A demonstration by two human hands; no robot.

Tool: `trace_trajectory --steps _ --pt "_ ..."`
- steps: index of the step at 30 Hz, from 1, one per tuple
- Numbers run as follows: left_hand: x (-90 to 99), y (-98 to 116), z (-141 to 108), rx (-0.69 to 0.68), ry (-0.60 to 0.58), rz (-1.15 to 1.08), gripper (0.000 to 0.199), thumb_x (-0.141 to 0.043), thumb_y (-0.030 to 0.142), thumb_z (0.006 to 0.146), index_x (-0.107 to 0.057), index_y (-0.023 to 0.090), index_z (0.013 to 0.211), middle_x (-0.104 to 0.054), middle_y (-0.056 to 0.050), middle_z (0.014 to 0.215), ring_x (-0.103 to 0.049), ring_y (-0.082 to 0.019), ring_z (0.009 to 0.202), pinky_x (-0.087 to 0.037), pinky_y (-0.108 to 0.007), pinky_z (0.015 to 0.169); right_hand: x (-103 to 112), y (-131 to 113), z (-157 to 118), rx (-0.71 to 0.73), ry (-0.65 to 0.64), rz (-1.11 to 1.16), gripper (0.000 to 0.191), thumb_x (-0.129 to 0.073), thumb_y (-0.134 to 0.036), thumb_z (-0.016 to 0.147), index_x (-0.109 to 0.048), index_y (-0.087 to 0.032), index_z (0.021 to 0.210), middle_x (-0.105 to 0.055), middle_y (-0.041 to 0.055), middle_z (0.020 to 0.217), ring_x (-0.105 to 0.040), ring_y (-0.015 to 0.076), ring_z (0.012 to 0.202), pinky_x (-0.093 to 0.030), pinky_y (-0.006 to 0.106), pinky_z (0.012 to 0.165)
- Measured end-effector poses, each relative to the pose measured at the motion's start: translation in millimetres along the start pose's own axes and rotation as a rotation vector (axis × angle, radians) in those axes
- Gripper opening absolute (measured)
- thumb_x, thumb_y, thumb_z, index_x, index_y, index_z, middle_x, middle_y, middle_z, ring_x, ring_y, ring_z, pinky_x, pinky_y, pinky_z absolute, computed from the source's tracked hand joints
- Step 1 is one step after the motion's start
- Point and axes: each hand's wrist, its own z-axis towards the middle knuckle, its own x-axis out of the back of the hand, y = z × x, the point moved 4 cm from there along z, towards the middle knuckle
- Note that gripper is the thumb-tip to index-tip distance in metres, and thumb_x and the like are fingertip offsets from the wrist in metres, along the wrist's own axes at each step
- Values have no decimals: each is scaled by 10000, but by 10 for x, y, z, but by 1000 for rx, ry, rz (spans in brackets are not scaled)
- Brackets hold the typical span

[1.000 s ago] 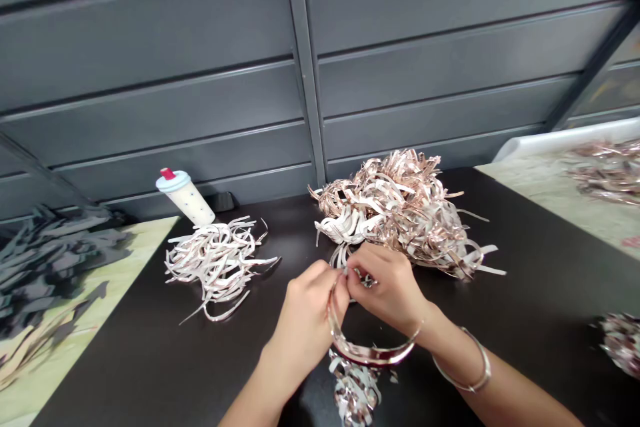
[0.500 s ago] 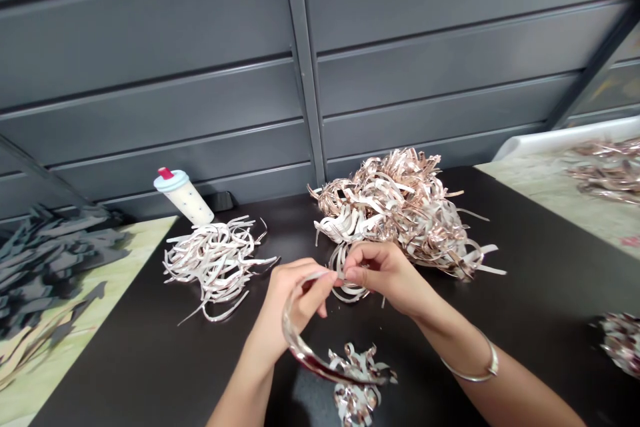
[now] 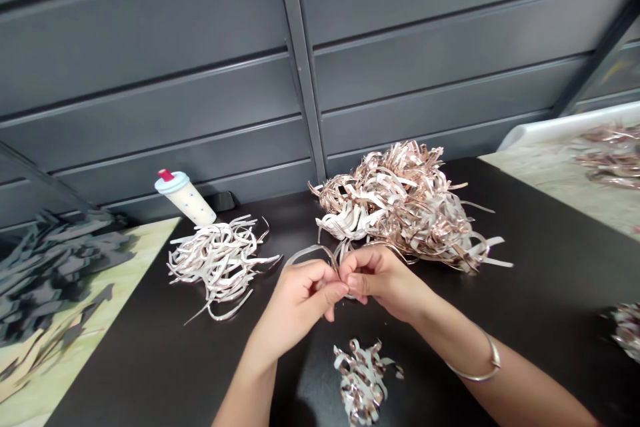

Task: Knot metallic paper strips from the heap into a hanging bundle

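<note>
My left hand [image 3: 300, 300] and my right hand [image 3: 383, 280] meet over the black table, thumbs and fingertips pinched together. A thin, shiny strip [image 3: 311, 249] is held between them and arches up behind my left fingers; its ends are hidden by the fingers. Just behind my right hand rises a big heap of rose-gold and white strips [image 3: 410, 207]. Left of my hands lies a looser pile of whitish strips [image 3: 215, 260]. Nearer to me, below the hands, is a small pile of short curled pieces [image 3: 363, 380].
A cream tumbler [image 3: 193, 203] with a pale blue lid stands at the table's back left, by a dark small object [image 3: 221, 201]. Grey panels [image 3: 200, 93] rise behind the black table [image 3: 150, 353]. Dark scraps [image 3: 50, 273] lie at left, more shiny strips [image 3: 615, 160] at right.
The strip that hung in a curve down in front of my left wrist now arches behind the left fingers. My hands have drawn closer together, fingertips touching.
</note>
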Motion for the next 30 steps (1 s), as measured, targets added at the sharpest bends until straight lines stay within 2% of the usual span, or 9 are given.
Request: trace_trajectory --steps 7,13,16,19,21,23,25,28,30 --pt "13 139 -69 -140 3 137 338 -515 257 893 -555 161 571 -582 2 595 -532 -101 570 -391 -218 579 -25 73 5 -98 -116 271 291 -833 -333 645 -650 -107 634 -588 -14 518 -476 35 425 -372 135 414" --pt "-33 97 -39 -212 -33 -257 324 -502 295 890 -481 167 593 -564 -14 682 -572 -137 647 -441 -246 609 13 57 18 -75 -280 330 301 -836 -356 642 -665 -110 677 -639 6 558 -563 65 465 -457 147 450" --pt "-6 102 -23 -239 5 -250 303 -496 251 870 -422 178 586 -562 -20 729 -570 -146 682 -445 -251 613 89 -61 12 -3 -272 177 285 -793 -380 697 -695 -113 714 -686 40 655 -622 93 546 -511 175 501" --pt "26 173 -45 -273 127 128 240 -491 123 827 -437 181 601 -595 -16 764 -545 -125 665 -421 -233 612 170 -165 -8 60 -205 -35 283 -705 -392 794 -724 -115 850 -707 69 759 -669 124 671 -538 199 573" --pt "16 221 -76 -302 205 364 213 -483 82 815 -461 184 628 -631 -29 859 -571 -126 694 -436 -237 641 185 -206 -25 125 -186 -99 405 -624 -501 827 -720 -114 900 -698 84 791 -669 150 741 -539 218 590" --pt "-16 248 -112 -350 262 506 193 -481 81 817 -486 188 656 -654 -55 958 -617 -147 764 -464 -249 691 161 -208 -38 179 -173 -171 560 -548 -641 804 -708 -108 879 -675 88 789 -642 158 733 -525 235 580" --pt "-61 247 -137 -390 278 575 168 -496 92 818 -517 190 683 -667 -85 1039 -648 -182 865 -483 -266 760 120 -190 -41 221 -101 -341 578 -596 -687 727 -677 -118 789 -636 59 735 -580 133 647 -479 226 540" --pt "-100 232 -145 -410 277 575 151 -523 101 808 -554 190 691 -684 -99 1091 -659 -212 938 -492 -282 813 66 -218 -55 353 116 -661 418 -731 -528 701 -579 -148 617 -556 -9 620 -469 88 563 -388 213 528" --pt "-87 220 -125 -375 277 514 180 -518 94 803 -557 191 656 -699 -89 1075 -668 -207 912 -498 -283 799 36 -257 -69 421 168 -759 393 -663 -460 800 -545 -155 581 -522 -21 587 -445 86 561 -357 221 539"
